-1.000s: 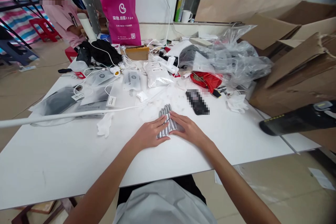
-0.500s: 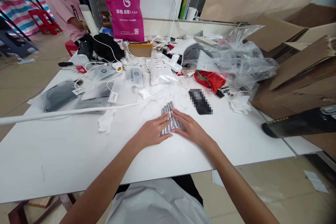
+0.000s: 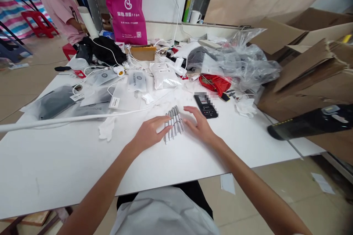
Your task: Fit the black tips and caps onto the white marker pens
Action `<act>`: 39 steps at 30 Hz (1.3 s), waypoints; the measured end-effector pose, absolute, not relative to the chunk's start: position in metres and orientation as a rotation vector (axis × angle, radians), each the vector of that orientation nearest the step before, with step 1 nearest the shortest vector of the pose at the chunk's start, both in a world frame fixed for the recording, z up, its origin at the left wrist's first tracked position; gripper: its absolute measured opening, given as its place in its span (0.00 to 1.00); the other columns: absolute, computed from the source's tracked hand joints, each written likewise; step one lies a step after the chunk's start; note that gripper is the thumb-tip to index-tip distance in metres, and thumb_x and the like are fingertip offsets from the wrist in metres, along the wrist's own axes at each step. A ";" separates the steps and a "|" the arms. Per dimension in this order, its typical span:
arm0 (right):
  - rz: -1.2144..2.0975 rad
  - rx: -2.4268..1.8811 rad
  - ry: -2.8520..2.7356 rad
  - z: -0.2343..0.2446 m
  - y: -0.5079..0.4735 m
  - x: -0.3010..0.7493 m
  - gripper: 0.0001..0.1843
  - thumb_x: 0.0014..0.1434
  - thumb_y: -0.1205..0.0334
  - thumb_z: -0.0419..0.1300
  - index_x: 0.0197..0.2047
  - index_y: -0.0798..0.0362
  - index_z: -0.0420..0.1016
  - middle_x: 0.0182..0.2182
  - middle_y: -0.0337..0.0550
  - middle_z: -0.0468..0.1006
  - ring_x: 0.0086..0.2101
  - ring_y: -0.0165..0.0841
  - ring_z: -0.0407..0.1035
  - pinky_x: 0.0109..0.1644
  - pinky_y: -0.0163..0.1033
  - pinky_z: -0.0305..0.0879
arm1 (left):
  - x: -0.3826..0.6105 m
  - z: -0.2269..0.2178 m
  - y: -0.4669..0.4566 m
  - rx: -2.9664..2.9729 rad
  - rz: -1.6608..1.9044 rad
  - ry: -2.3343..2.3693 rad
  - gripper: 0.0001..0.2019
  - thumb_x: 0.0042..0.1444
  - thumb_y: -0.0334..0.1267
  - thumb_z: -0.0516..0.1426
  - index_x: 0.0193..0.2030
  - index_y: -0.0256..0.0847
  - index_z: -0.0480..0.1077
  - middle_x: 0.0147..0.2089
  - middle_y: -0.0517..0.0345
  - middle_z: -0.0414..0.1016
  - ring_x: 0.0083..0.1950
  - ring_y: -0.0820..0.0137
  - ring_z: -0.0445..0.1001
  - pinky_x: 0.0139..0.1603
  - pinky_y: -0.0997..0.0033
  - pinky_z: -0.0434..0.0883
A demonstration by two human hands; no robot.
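Silver-and-white slim pens point(image 3: 174, 122): side by side on white flat table point(image 3: 49, 169), b/w hands | bare L hand point(image 3: 147, 132): part-wide, thumb + fingers at row's left edge | bare R hand point(image 3: 202, 126): wide, just beside row, no touch, near black flat phone point(image 3: 206, 107) | step: prob. tidying row | nxt move calls for: soft touch, pens may roll

Bare L forearm point(image 3: 106, 181) and R forearm point(image 3: 249, 181) angle fwd & inward. L hand point(image 3: 148, 132), palm turned in, has thumb & index tips apart; R hand point(image 3: 200, 126) faces it w/ a gap btwn, fingers bent, thumb spread.
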State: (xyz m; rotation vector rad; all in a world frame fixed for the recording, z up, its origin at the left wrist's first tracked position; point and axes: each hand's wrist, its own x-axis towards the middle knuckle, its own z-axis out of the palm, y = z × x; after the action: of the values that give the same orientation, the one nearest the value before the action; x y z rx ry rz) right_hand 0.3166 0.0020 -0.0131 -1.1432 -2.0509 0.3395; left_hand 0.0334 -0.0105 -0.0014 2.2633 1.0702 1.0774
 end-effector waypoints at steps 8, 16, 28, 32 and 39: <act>0.502 -1.275 -1.590 -0.011 0.076 0.296 0.21 0.72 0.39 0.60 0.42 0.50 0.74 0.32 0.39 0.77 0.30 0.31 0.68 0.34 0.39 0.66 | 0.014 0.022 0.008 2.133 0.694 1.400 0.18 0.72 0.49 0.59 0.32 0.44 0.77 0.29 0.63 0.79 0.29 0.70 0.73 0.33 0.68 0.68; 0.429 -1.334 -1.651 -0.025 0.058 0.297 0.18 0.73 0.44 0.61 0.40 0.50 0.73 0.23 0.32 0.66 0.23 0.27 0.56 0.30 0.37 0.56 | 0.015 -0.015 -0.006 2.563 1.054 1.154 0.11 0.73 0.35 0.60 0.35 0.41 0.72 0.28 0.63 0.76 0.29 0.73 0.70 0.32 0.69 0.64; 0.313 -1.249 -1.838 -0.019 0.053 0.291 0.12 0.73 0.51 0.61 0.41 0.49 0.73 0.20 0.27 0.60 0.20 0.25 0.53 0.26 0.35 0.53 | 0.019 -0.009 -0.010 2.714 0.935 1.112 0.07 0.74 0.37 0.59 0.41 0.41 0.73 0.33 0.58 0.77 0.35 0.68 0.71 0.36 0.65 0.67; 0.343 -1.243 -1.917 -0.023 0.054 0.293 0.10 0.74 0.52 0.60 0.46 0.49 0.74 0.21 0.28 0.64 0.20 0.25 0.57 0.27 0.34 0.57 | 0.021 -0.012 -0.011 2.704 0.845 1.079 0.06 0.75 0.37 0.57 0.47 0.39 0.75 0.40 0.52 0.79 0.41 0.64 0.72 0.42 0.62 0.71; 0.255 -1.231 -2.065 -0.029 0.056 0.294 0.10 0.76 0.53 0.59 0.50 0.50 0.75 0.22 0.29 0.69 0.21 0.26 0.61 0.29 0.34 0.58 | 0.024 -0.016 -0.012 2.640 0.825 1.032 0.07 0.75 0.36 0.56 0.48 0.39 0.76 0.42 0.51 0.77 0.41 0.64 0.72 0.44 0.61 0.72</act>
State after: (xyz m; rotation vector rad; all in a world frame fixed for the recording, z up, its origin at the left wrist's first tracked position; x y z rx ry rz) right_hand 0.2936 0.0556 -0.0294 -1.2306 -2.0646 0.2547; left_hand 0.0236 -0.0121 -0.0155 2.6403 1.0325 0.8247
